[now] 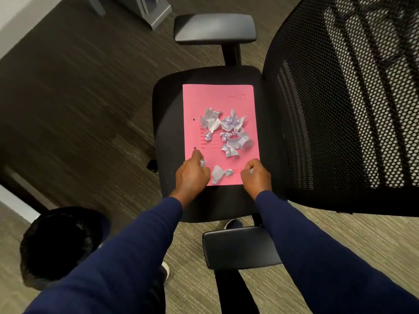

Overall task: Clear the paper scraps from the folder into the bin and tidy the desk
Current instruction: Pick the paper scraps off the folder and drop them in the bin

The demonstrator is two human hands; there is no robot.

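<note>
One pink folder (218, 103) lies mid-frame on the chair seat (167, 105), carrying about ten scraps (229, 130). Left hand (192, 175) and right hand (256, 176), at its lower edge, each close on a scrap. Bin (61, 243) stands lower left on open floor (90, 98).

- Looking down steeply from head height, facing forward over both outstretched sleeves onto the black chair seat (172, 105).
- Sitting close enough for the pink folder (217, 98) to be filling the middle of the frame, with the left hand (192, 175) and right hand (256, 177) just below it.
- Bending wide at the edges, taking in the mesh backrest (340, 98) at right, the bin (61, 245) at lower left and floor (79, 87) beyond.
- Working as a single view, sharing nothing with another.
</note>
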